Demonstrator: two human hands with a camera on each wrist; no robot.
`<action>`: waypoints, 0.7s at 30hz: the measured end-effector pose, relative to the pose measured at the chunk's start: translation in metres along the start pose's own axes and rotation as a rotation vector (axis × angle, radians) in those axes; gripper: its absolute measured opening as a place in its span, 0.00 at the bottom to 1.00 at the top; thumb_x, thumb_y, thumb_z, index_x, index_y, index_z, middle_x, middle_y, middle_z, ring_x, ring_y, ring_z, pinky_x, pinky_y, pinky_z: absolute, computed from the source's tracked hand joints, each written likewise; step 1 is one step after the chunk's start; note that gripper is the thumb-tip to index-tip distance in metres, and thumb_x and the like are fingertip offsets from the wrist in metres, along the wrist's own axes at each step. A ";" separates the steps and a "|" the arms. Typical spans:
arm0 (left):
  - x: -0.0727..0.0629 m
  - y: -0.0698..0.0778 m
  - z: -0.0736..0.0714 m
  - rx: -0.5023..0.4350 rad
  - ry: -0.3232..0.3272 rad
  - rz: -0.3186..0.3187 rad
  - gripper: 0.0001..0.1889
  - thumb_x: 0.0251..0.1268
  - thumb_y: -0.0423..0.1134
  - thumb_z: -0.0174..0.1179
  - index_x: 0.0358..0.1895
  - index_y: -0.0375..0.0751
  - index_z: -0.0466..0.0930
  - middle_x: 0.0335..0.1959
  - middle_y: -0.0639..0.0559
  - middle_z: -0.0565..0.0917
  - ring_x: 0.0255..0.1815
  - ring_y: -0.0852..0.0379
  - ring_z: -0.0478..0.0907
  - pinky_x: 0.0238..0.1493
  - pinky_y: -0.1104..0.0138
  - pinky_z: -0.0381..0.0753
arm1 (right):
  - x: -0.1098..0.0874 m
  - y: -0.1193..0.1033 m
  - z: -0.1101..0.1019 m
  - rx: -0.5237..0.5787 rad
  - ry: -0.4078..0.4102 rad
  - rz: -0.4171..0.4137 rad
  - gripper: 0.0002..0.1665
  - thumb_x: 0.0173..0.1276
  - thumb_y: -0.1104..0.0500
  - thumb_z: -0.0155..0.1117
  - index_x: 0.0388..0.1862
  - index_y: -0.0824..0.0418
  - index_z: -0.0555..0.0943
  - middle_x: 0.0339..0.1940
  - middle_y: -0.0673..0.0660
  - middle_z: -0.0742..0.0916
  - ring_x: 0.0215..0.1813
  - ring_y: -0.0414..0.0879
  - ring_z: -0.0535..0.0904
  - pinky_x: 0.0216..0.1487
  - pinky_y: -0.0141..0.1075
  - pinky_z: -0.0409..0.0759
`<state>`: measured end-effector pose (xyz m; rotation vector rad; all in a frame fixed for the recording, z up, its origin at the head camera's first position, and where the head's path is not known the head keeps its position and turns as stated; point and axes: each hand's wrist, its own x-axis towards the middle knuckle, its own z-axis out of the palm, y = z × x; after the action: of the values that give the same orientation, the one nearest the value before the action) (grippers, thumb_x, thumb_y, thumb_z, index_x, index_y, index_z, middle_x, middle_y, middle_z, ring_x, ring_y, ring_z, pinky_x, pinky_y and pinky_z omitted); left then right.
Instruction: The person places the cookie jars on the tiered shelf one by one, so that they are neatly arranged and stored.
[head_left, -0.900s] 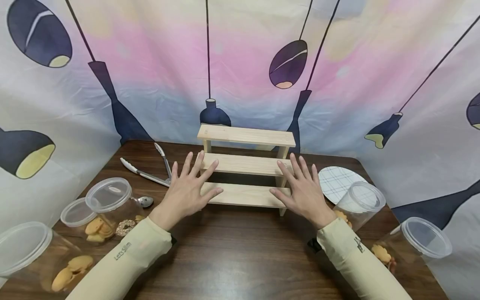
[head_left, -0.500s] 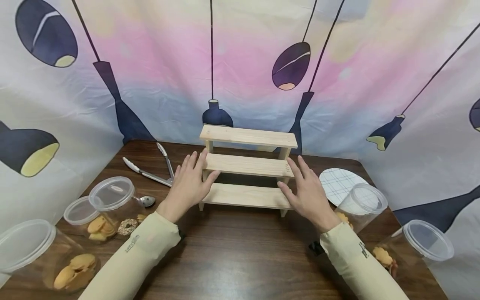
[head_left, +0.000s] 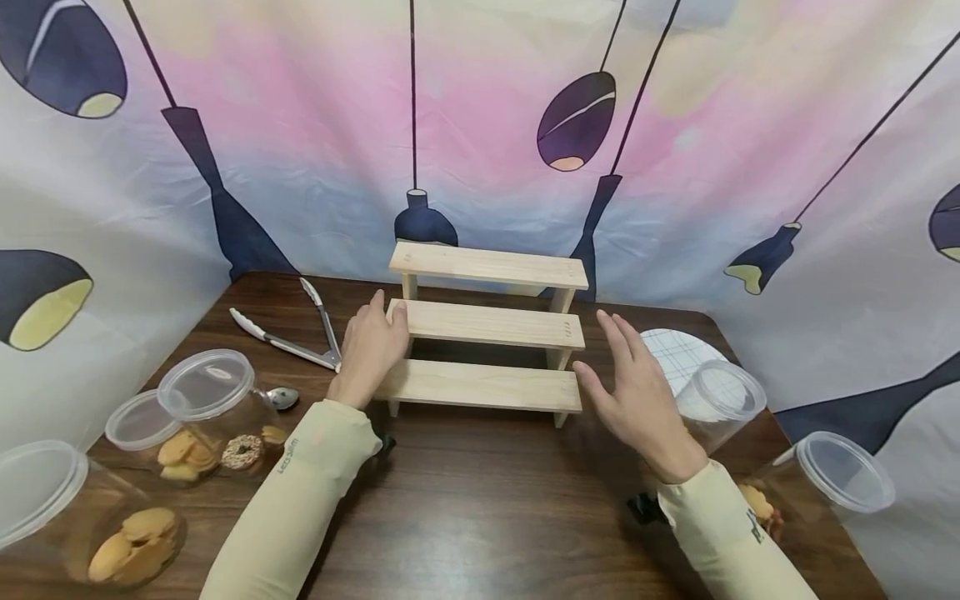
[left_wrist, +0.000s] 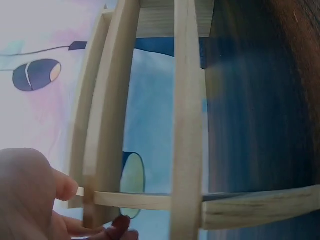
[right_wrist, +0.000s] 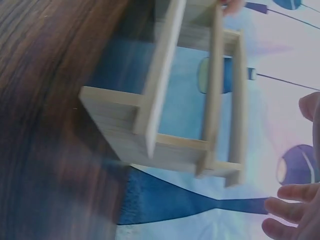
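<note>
A three-tier wooden step shelf [head_left: 486, 322] of pale bare wood stands upright on the dark table. My left hand [head_left: 372, 350] holds the left end of its middle board. In the left wrist view, the thumb of that hand [left_wrist: 30, 192] lies on one side of the board and the fingertips show on the other. To the right of the shelf, and apart from it, my right hand [head_left: 641, 404] hovers with the fingers extended and the thumb spread. The right wrist view shows the right hand [right_wrist: 300, 210] with a gap between it and the shelf [right_wrist: 150, 100].
Metal tongs [head_left: 300, 343] lie spread at the back left, near a spoon [head_left: 282, 398]. Lidded clear jars [head_left: 206, 385] of cookies stand at left. On the right are a white checked plate [head_left: 678, 358] and two more jars [head_left: 723, 400]. A printed curtain [head_left: 480, 125] hangs behind.
Both hands were spread over the shelf's ends. The left has curled onto the middle board's left end, while the right has drawn away to the right.
</note>
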<state>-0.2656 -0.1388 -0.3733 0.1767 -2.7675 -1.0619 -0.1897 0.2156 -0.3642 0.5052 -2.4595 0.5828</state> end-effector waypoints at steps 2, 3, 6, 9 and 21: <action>0.004 -0.004 0.000 -0.009 -0.015 -0.007 0.35 0.80 0.54 0.33 0.80 0.35 0.49 0.73 0.28 0.62 0.73 0.28 0.58 0.72 0.42 0.57 | -0.001 -0.004 -0.008 0.015 0.016 -0.001 0.46 0.69 0.51 0.66 0.81 0.51 0.56 0.75 0.65 0.68 0.72 0.63 0.67 0.66 0.60 0.68; 0.005 -0.006 0.001 -0.018 -0.026 -0.009 0.34 0.80 0.54 0.33 0.80 0.35 0.49 0.74 0.28 0.61 0.73 0.28 0.58 0.72 0.41 0.57 | -0.001 -0.005 -0.012 0.023 0.025 -0.003 0.47 0.69 0.52 0.66 0.81 0.52 0.56 0.75 0.64 0.68 0.73 0.61 0.66 0.67 0.59 0.67; 0.007 -0.012 0.001 -0.039 -0.047 0.002 0.33 0.81 0.53 0.32 0.80 0.37 0.48 0.74 0.30 0.61 0.73 0.29 0.59 0.72 0.41 0.57 | -0.002 -0.008 -0.025 0.043 0.084 -0.043 0.45 0.68 0.54 0.67 0.80 0.56 0.58 0.74 0.64 0.70 0.73 0.60 0.66 0.69 0.57 0.66; 0.008 -0.017 0.002 -0.068 -0.056 0.030 0.33 0.81 0.53 0.32 0.80 0.38 0.49 0.74 0.32 0.63 0.72 0.31 0.61 0.71 0.41 0.59 | -0.001 -0.007 -0.040 0.029 0.168 -0.100 0.42 0.69 0.51 0.64 0.78 0.61 0.62 0.72 0.66 0.72 0.71 0.63 0.68 0.69 0.57 0.66; 0.012 -0.020 0.006 -0.183 -0.111 0.022 0.33 0.80 0.57 0.32 0.81 0.46 0.49 0.73 0.34 0.66 0.72 0.34 0.63 0.70 0.41 0.62 | -0.011 0.025 -0.102 -0.190 0.024 0.201 0.48 0.67 0.47 0.67 0.81 0.52 0.56 0.65 0.75 0.74 0.61 0.73 0.71 0.51 0.69 0.67</action>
<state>-0.2780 -0.1516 -0.3901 0.0654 -2.7393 -1.3500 -0.1490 0.2902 -0.3011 0.1755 -2.5271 0.4246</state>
